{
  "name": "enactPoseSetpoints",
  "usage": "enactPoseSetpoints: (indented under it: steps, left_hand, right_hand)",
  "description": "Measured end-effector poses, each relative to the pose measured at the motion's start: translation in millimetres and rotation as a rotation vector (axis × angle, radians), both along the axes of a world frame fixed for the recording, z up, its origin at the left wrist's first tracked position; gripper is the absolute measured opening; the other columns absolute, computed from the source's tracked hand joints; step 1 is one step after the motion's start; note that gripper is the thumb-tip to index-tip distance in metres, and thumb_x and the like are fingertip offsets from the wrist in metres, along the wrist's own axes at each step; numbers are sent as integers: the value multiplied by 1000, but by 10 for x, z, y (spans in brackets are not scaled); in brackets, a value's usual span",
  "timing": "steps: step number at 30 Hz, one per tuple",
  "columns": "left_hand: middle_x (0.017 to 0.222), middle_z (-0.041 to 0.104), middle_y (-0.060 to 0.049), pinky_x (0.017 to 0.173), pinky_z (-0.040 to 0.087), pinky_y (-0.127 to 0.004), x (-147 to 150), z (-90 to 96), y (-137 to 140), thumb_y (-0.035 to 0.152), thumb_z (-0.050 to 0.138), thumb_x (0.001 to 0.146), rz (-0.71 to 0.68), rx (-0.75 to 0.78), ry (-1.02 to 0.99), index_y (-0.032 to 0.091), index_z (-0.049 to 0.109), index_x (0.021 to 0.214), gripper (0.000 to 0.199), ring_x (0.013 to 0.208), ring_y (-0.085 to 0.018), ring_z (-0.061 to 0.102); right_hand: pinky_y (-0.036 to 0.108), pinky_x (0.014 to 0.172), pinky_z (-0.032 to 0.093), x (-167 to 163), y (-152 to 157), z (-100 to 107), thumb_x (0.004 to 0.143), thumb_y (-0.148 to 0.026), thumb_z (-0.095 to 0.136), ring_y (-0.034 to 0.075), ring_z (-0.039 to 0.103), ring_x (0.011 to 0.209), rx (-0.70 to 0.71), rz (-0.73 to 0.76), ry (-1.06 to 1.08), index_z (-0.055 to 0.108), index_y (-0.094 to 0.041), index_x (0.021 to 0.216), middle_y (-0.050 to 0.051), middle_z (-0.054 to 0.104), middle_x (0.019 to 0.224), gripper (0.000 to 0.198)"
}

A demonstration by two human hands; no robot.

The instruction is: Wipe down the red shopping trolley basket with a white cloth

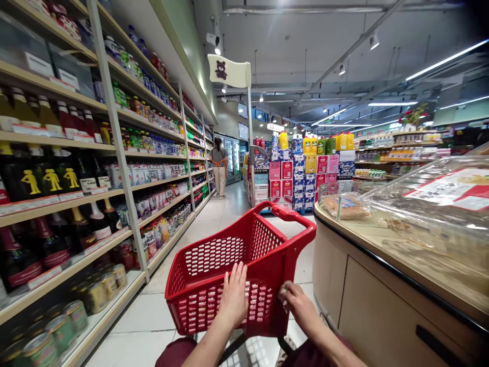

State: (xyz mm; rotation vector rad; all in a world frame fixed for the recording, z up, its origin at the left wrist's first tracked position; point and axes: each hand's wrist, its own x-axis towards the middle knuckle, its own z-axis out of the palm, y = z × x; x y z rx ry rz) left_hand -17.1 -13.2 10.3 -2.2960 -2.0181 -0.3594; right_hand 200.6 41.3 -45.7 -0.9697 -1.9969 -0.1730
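Observation:
A red plastic shopping cart (284, 275) with perforated basket walls stands right in front of me, its handle towards the far right. My left hand (235, 293) lies against the near side wall of the basket, fingers stretched out together and nothing in them. At the lower corner below the handle end is my right hand (296, 300), fingers curled and pinched. Something small and pale may be between those fingertips, too small to name. A pole with a cream flag (229, 70) bearing a bear print rises behind the cart. The visible part of the basket holds no goods.
Shelves (137, 186) of bottles and cans line the left. At right a curved counter (367, 285) carries clear covers over food. Stacked drink cartons (286, 178) stand ahead, juice bottles on top. Farther down the tiled aisle a person (219, 165) stands near glass-door coolers.

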Motion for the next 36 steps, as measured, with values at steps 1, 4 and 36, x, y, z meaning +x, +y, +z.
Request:
enactPoseSetpoints:
  steps: [1, 4, 36]
  left_hand:
    - [146, 11, -3, 108, 10, -41, -31, -15, -17, 6, 37, 59, -8, 9, 6, 13, 17, 137, 80, 133, -18, 4]
    - [145, 13, -4, 109, 11, -40, -70, -35, -51, 4, 36, 60, -22, 26, 5, 12, 19, 136, 78, 133, -18, 5]
    - [144, 19, -11, 108, 14, -41, -1072, -485, -513, 9, 37, 68, 518, 317, -432, 11, 21, 134, 67, 133, -19, 11]
  right_hand:
    - [30, 71, 51, 0, -4, -13, 79, -13, 39, 18, 56, 89, 15, -15, 24, 61, -26, 93, 6, 58, 98, 29]
    - [39, 84, 47, 40, 89, 147, 81, -19, 40, 22, 51, 100, 142, -146, 202, 59, -22, 100, 9, 53, 108, 27]
    - [38, 84, 46, -1330, -500, 36, 84, -16, 38, 21, 47, 102, 34, 277, 58, 54, -25, 109, 8, 53, 106, 31]
